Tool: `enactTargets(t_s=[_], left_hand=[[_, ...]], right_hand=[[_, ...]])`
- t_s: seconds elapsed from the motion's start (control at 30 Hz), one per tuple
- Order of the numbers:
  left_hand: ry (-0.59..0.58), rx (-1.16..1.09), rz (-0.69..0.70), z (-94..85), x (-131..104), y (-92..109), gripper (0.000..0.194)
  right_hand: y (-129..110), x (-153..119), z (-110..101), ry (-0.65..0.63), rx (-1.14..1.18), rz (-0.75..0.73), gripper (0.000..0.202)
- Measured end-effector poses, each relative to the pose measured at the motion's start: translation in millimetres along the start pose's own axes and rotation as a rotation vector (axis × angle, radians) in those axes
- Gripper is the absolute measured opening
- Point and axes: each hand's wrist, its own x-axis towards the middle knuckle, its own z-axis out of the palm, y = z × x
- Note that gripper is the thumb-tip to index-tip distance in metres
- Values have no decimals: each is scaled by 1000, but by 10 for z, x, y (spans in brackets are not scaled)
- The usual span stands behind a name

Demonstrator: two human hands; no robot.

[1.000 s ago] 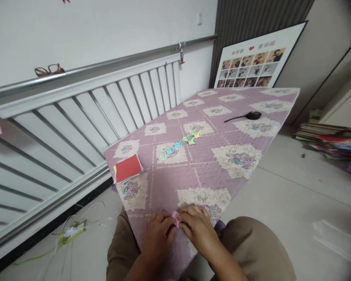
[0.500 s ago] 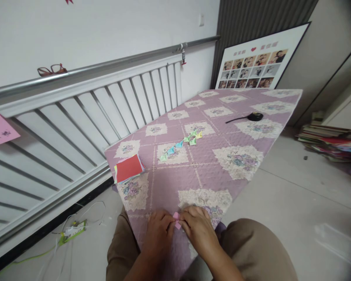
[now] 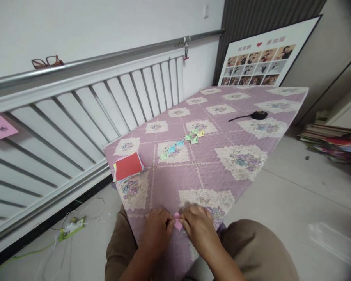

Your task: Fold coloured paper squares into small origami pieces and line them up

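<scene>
Both hands (image 3: 199, 228) pinch pink ppr (image 3: 178, 224) over purple floral tblcloth (image 3: 169, 187), white rad. (image 3: 132, 97) on L, photo bd (image 3: 265, 62) at back.

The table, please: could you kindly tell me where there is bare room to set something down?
A wide free patch of cloth lies between the folded papers, the black item and the right hand. Another lies between the red-topped stack and the left hand. It is crowded at the near end, where both hands hold the pink paper.
</scene>
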Motion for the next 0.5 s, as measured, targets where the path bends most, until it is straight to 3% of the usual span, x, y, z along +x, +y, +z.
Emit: enactTargets(t_s=[0.23,0.5], left_hand=[[-80,3,-6,-45,57,-17,16],[-75,78,-3,-37,83,15,23]], right_hand=[[-54,54,2,36,-29,24,26],[-66,81,-7,21,-24,104,25]])
